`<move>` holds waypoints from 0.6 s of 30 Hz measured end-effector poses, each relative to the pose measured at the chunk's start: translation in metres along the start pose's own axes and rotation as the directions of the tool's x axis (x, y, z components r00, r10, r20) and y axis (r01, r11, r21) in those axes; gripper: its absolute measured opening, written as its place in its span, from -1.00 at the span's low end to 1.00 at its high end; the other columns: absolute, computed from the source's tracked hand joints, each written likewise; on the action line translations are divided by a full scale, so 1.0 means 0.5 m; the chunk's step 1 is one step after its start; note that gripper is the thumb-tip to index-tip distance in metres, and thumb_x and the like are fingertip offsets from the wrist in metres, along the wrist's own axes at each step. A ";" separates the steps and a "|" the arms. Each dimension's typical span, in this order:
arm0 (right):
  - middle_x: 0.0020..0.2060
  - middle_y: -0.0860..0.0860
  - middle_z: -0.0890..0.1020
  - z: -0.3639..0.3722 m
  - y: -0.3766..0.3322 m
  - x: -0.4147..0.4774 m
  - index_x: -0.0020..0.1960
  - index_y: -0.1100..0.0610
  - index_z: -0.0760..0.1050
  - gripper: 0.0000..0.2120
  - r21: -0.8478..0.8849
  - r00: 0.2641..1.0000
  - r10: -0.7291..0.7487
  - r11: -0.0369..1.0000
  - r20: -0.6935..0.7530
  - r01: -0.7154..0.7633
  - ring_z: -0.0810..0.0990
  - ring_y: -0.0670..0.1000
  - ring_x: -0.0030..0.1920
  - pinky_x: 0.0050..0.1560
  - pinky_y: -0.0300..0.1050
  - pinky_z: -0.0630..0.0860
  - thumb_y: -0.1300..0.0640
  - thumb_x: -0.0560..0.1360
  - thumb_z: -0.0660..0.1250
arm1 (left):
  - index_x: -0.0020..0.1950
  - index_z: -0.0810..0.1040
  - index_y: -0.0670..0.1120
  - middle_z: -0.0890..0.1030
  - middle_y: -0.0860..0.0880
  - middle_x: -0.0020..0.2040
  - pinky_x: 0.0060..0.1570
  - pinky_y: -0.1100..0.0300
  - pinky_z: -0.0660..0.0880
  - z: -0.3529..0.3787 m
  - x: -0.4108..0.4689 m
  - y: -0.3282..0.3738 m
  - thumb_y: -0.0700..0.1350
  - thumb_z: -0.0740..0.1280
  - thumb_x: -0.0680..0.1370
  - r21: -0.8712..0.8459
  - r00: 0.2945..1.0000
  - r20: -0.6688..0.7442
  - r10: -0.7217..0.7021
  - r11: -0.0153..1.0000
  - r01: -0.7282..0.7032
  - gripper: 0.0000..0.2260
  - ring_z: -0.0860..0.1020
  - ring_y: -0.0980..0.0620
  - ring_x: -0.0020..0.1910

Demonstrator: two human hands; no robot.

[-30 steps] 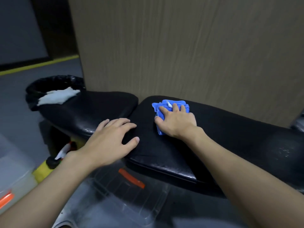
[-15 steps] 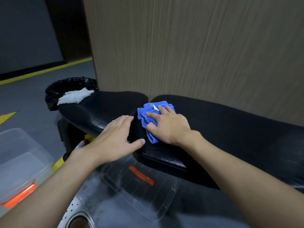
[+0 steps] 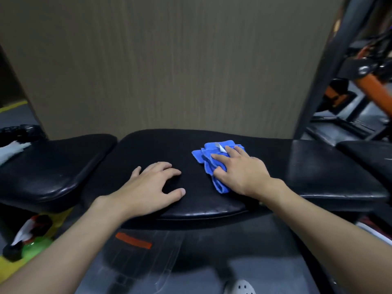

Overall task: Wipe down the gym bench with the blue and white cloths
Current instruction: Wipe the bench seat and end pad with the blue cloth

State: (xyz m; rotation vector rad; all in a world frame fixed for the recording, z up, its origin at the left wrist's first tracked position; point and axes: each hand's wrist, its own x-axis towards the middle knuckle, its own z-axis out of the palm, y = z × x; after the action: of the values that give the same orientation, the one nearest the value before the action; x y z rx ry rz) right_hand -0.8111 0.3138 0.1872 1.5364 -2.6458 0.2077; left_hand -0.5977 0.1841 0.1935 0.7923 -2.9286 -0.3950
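on the black bench (image 3: 148,149), right hand (image 3: 241,170) presses blue cloth (image 3: 209,160), left hand (image 3: 152,187) spread flat.

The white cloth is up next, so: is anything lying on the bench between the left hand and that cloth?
Nothing visible. The left hand rests on the middle pad; the white cloth lies on the far end of the left pad. Between them are only bare padding and the gap between pads.
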 end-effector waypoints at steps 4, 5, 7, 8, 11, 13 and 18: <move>0.54 -0.04 0.16 -0.020 0.131 -0.051 0.48 -0.25 0.20 -0.50 -0.021 0.990 0.139 0.990 -0.024 -0.140 0.03 -0.01 0.54 0.34 0.09 0.31 -0.16 0.55 -0.02 | 0.47 0.27 0.22 0.15 0.13 0.53 0.50 -0.16 -0.08 0.023 0.049 0.095 0.31 0.16 0.53 0.003 0.995 0.032 0.099 0.995 -0.099 -0.48 0.03 0.16 0.53; 0.53 -0.04 0.19 -0.026 0.163 -0.063 0.48 -0.25 0.22 -0.51 -0.023 0.984 0.172 0.985 -0.034 -0.173 0.05 -0.01 0.53 0.33 0.09 0.31 -0.15 0.55 -0.01 | 0.47 0.27 0.23 0.15 0.13 0.54 0.50 -0.16 -0.09 0.029 0.060 0.116 0.31 0.15 0.53 -0.001 0.992 0.037 0.124 0.992 -0.124 -0.48 0.02 0.15 0.53; 0.50 -0.06 0.23 -0.037 0.224 -0.087 0.47 -0.24 0.24 -0.52 -0.023 0.969 0.244 0.969 -0.044 -0.245 0.08 -0.02 0.51 0.32 0.10 0.32 -0.14 0.55 0.02 | 0.47 0.27 0.24 0.15 0.12 0.54 0.49 -0.18 -0.10 0.041 0.081 0.155 0.31 0.15 0.53 -0.010 0.984 0.045 0.170 0.985 -0.170 -0.49 0.00 0.15 0.54; 0.49 -0.06 0.24 -0.041 0.254 -0.098 0.47 -0.24 0.25 -0.53 -0.023 0.958 0.282 0.959 -0.045 -0.283 0.09 -0.02 0.51 0.32 0.10 0.31 -0.14 0.55 0.02 | 0.46 0.27 0.24 0.15 0.12 0.54 0.49 -0.18 -0.10 0.047 0.090 0.174 0.31 0.15 0.53 -0.011 0.981 0.048 0.190 0.982 -0.189 -0.50 -0.01 0.15 0.54; 0.49 -0.05 0.24 -0.050 0.337 -0.131 0.46 -0.24 0.26 -0.53 -0.017 0.919 0.388 0.921 -0.064 -0.390 0.11 0.00 0.51 0.34 0.11 0.29 -0.14 0.55 0.03 | 0.46 0.27 0.26 0.15 0.11 0.54 0.49 -0.21 -0.11 0.065 0.113 0.226 0.30 0.15 0.54 -0.014 0.969 0.053 0.241 0.971 -0.240 -0.51 -0.03 0.11 0.55; 0.48 -0.04 0.26 -0.052 0.382 -0.150 0.45 -0.25 0.28 -0.52 -0.005 0.897 0.436 0.899 -0.072 -0.437 0.13 0.03 0.50 0.34 0.15 0.29 -0.15 0.53 0.02 | 0.45 0.26 0.29 0.15 0.12 0.54 0.48 -0.23 -0.12 0.076 0.123 0.253 0.29 0.15 0.54 -0.019 0.963 0.056 0.263 0.965 -0.262 -0.53 -0.04 0.08 0.55; 0.48 -0.04 0.26 -0.053 0.450 -0.198 0.42 -0.28 0.27 -0.50 0.083 0.808 0.585 0.810 -0.068 -0.580 0.11 0.10 0.50 0.33 0.23 0.28 -0.18 0.48 0.03 | 0.41 0.27 0.36 0.16 0.18 0.53 0.47 -0.24 -0.11 0.091 0.133 0.267 0.32 0.12 0.54 -0.025 0.963 0.024 0.267 0.963 -0.267 -0.57 -0.04 0.10 0.55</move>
State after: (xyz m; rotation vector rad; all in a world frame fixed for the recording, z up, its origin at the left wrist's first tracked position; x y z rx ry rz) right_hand -0.9576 0.5129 0.1823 0.6424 -2.9706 0.3785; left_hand -0.7261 0.2719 0.1862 0.3816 -2.9931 -0.4156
